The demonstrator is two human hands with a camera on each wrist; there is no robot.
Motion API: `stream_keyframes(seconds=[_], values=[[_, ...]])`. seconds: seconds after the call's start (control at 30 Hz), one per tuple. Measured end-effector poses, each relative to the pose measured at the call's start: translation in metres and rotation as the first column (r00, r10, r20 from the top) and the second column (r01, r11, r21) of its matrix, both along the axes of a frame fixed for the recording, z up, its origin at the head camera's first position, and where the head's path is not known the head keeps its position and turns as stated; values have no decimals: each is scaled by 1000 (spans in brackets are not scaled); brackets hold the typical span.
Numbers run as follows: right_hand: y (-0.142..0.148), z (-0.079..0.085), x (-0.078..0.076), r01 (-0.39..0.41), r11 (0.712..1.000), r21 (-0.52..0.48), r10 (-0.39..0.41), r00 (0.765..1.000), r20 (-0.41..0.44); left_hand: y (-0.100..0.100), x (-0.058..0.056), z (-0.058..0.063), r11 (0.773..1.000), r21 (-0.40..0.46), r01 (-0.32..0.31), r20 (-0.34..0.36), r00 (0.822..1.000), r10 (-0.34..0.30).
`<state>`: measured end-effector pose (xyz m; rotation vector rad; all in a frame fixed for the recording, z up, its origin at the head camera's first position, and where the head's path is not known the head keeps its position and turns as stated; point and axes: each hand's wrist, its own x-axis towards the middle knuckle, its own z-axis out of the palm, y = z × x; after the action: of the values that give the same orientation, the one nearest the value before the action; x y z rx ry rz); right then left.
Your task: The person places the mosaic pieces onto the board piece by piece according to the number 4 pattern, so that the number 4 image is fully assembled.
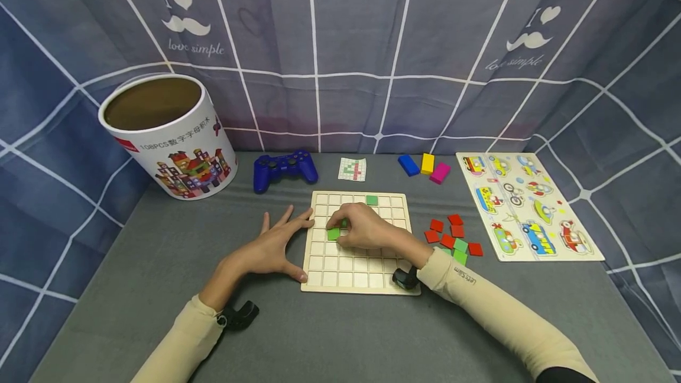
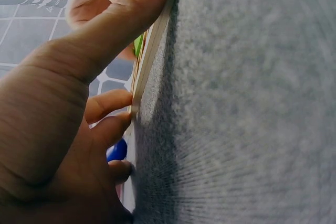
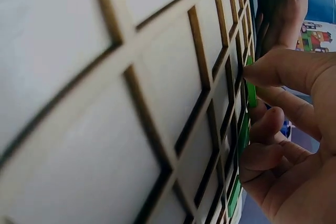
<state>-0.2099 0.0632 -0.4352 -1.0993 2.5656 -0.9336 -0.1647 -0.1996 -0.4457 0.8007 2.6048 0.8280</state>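
A light wooden grid board point(image 1: 346, 279) lies on the table in front of me. With fingers spread, my left hand point(image 1: 271, 248) rests along its left edge; in the left wrist view the thumb point(image 2: 139, 3) and fingertips touch the board's side. Over the board's upper left, my right hand point(image 1: 364, 226) pinches a green square tile point(image 1: 333, 234) between thumb and finger. The right wrist view shows this tile point(image 3: 251, 83) close against the grid. Another green tile point(image 1: 343, 224) sits partly hidden beneath the fingers, and a third green tile point(image 1: 372, 200) lies in the top row.
Right of the board are loose red tiles point(image 1: 457, 231) and green tiles point(image 1: 460, 257). Behind stand a blue game controller point(image 1: 284, 169), a small pattern card point(image 1: 352, 169) and colored blocks point(image 1: 427, 164). A white bucket point(image 1: 197, 135) is far left, a picture puzzle board point(image 1: 524, 205) far right.
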Motion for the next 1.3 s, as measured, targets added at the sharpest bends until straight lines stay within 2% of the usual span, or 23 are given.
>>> stream_keyframes(seconds=[0.2, 0.4, 0.73, 1.03, 1.3], values=[[-3, 4, 1, 15, 999, 50, -15, 1000, 14, 2, 0, 3, 1000, -1, 6, 9, 1000, -6], [-3, 5, 1, 11, 999, 47, -11, 1000, 12, 2, 1, 5, 1000, -4, 3, 18, 1000, -2], [7, 11, 3, 12, 999, -34, -10, 999, 51, 1, 2, 5, 1000, -2, -1, 8, 1000, 1], [41, 21, 12, -23, 990, -138, 42, 990, 131, 2, 3, 4, 1000, -7, -2, 17, 1000, 2], [95, 23, 14, 52, 990, -134, -34, 990, 135, 1, 3, 4, 1000, -7, -6, 14, 1000, 6]])
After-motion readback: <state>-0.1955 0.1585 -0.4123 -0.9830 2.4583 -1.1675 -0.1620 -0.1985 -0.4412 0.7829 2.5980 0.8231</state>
